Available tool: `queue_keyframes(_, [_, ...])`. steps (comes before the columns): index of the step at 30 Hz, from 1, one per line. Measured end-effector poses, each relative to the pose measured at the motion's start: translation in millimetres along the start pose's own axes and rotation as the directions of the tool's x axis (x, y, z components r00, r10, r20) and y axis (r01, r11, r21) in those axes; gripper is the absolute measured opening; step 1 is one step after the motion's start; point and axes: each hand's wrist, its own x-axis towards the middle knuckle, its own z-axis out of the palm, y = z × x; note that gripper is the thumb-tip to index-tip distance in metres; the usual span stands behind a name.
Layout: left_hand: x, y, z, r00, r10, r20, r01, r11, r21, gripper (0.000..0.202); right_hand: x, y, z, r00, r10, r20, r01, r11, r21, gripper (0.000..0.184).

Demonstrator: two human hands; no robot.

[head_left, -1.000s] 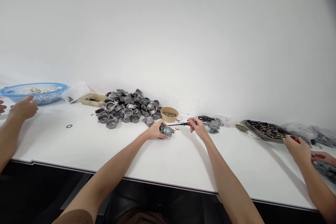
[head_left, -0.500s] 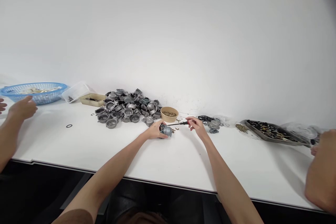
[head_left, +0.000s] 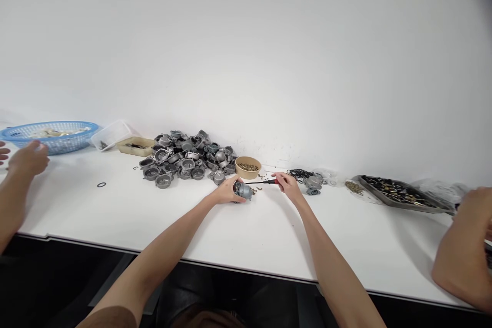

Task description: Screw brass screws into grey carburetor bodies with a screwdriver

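Observation:
My left hand [head_left: 226, 191] is closed around a small grey metal part [head_left: 243, 191] that rests on the white table [head_left: 249, 230]. My right hand [head_left: 287, 185] grips a screwdriver [head_left: 265, 182] with a red and black handle, its thin shaft pointing left at the top of the grey part. A few loose brass screws [head_left: 257, 190] lie beside the part. A tan bowl [head_left: 248, 167] of small brass pieces stands just behind both hands.
A pile of grey metal castings [head_left: 186, 158] lies at the back left, with a tan tray [head_left: 135, 146], a clear tub [head_left: 111, 135] and a blue basket [head_left: 52, 135] further left. Black rings [head_left: 300, 173] and a dark tray of parts [head_left: 395, 192] lie right. Other people's hands [head_left: 26, 160] work at both ends.
My hands have stayed on the grey part and the screwdriver, the right hand shifting slightly. The person at the right drew their arm back toward the table's edge. The hand at far left moved a little left.

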Motion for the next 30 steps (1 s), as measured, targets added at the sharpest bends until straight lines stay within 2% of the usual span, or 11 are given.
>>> queue_keyframes(2, [0, 0, -0.1, 1.0, 0.003, 0.005, -0.003, 1.0, 0.015, 0.066, 0, 1, 1, 0.999, 0.029, 0.021, -0.03, 0.999, 0.038, 0.048])
queue_keyframes(6, [-1, 1, -1.1, 1.0, 0.002, 0.01, -0.002, 1.0, 0.029, 0.065, -2, 1, 3, 0.996, 0.086, -0.009, -0.086, 0.996, 0.03, 0.051])
queue_keyframes(11, [-1, 2, -2.5, 1.0, -0.004, -0.002, 0.004, 0.999, 0.048, 0.065, -5, -1, 0, 0.988, 0.043, 0.146, -0.063, 0.989, 0.134, 0.048])
queue_keyframes(13, [0, 3, -2.7, 1.0, -0.004, -0.004, 0.004, 0.999, 0.045, 0.064, -5, -2, -1, 0.987, 0.029, 0.158, -0.055, 0.986, 0.16, 0.047])
queue_keyframes(14, [0, 3, -2.9, 1.0, -0.005, -0.005, 0.005, 0.999, 0.041, 0.064, -5, -2, -1, 0.992, 0.021, 0.127, -0.042, 0.985, 0.166, 0.047])
queue_keyframes(17, [0, 3, -3.2, 1.0, -0.005, -0.001, 0.005, 0.999, 0.032, 0.065, -2, -6, 1, 1.0, -0.008, -0.02, 0.01, 0.995, 0.1, 0.051])
queue_keyframes(19, [0, 3, -3.2, 1.0, 0.004, 0.007, -0.004, 0.999, 0.037, 0.065, -1, -10, 3, 0.997, -0.029, -0.072, 0.03, 0.999, 0.013, 0.053])
queue_keyframes(27, [-2, 3, -2.9, 1.0, 0.005, -0.005, -0.005, 1.0, 0.025, 0.064, -4, -16, 4, 0.994, -0.076, -0.074, 0.059, 0.976, -0.211, 0.047])
queue_keyframes(30, [-2, 4, -3.1, 1.0, 0.003, -0.005, -0.003, 1.0, 0.01, 0.064, -5, -13, 2, 0.989, -0.145, -0.03, 0.136, 0.969, -0.205, 0.04])
